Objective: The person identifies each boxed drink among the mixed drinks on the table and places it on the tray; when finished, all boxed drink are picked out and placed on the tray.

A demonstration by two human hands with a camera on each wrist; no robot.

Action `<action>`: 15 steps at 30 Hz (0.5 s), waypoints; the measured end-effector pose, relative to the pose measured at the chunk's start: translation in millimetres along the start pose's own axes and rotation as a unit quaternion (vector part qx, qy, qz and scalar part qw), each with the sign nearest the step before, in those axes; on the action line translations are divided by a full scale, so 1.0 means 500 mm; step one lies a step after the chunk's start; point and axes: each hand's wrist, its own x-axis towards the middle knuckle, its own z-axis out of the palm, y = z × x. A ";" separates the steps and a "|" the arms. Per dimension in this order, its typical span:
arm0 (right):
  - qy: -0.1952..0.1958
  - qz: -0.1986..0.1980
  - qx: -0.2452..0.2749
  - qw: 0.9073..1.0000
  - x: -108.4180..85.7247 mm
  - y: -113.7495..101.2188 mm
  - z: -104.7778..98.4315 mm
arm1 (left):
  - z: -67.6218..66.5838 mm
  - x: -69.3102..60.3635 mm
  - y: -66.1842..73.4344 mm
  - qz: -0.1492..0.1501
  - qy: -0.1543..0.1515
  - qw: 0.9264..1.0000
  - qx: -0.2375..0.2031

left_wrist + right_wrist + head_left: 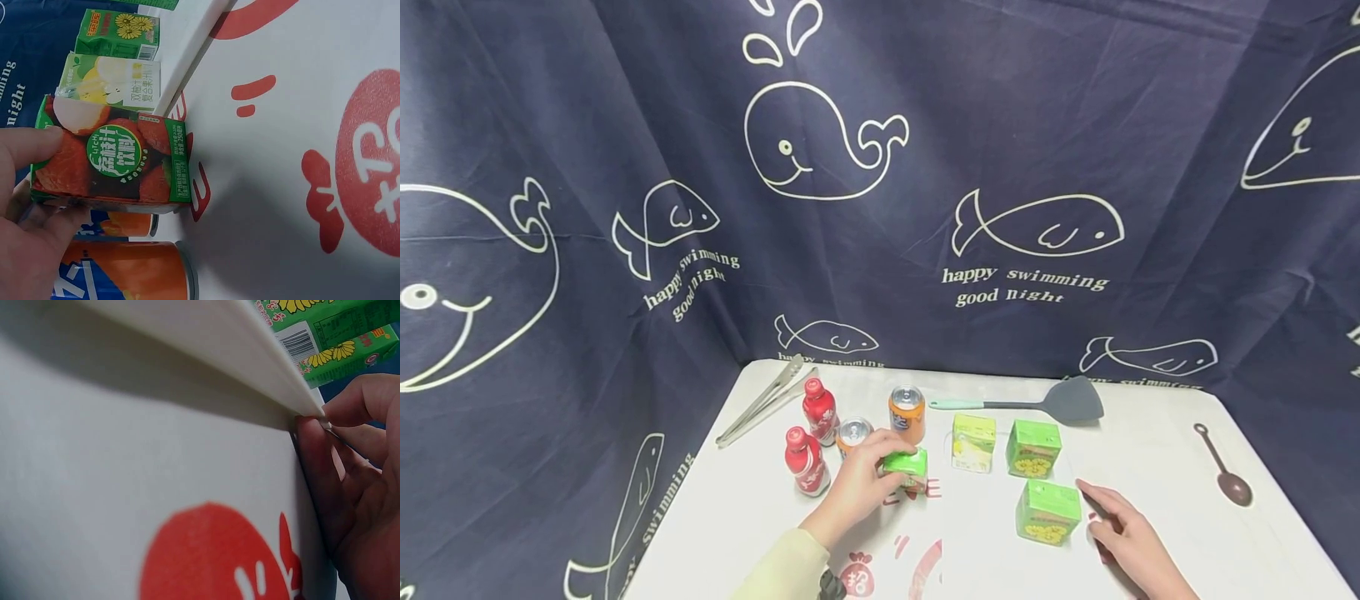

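My left hand grips a small lychee drink carton, green with red fruit on its side, between thumb and fingers. In the head view this carton is partly covered by the fingers, just left of a white board. On the board stand a pale yellow-green juice carton and two green drink cartons with yellow flowers. My right hand pinches the board's right edge, which is tilted up off the tabletop in the right wrist view; thumb and fingers lie on either side of it.
Two orange cans stand behind and beside the left hand, with two red bottles farther left. Metal tongs lie at the back left. A spatula lies along the back, and a brown spoon on the right. A dark curtain hangs behind.
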 end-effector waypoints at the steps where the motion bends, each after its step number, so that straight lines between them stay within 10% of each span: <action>1: -0.001 0.005 0.002 1.000 0.000 -0.001 0.000 | 0.000 0.001 0.002 -0.002 -0.002 1.000 0.000; 15: -0.001 0.022 -0.019 1.000 0.002 -0.008 -0.004 | 0.004 0.017 0.025 0.010 -0.011 1.000 -0.002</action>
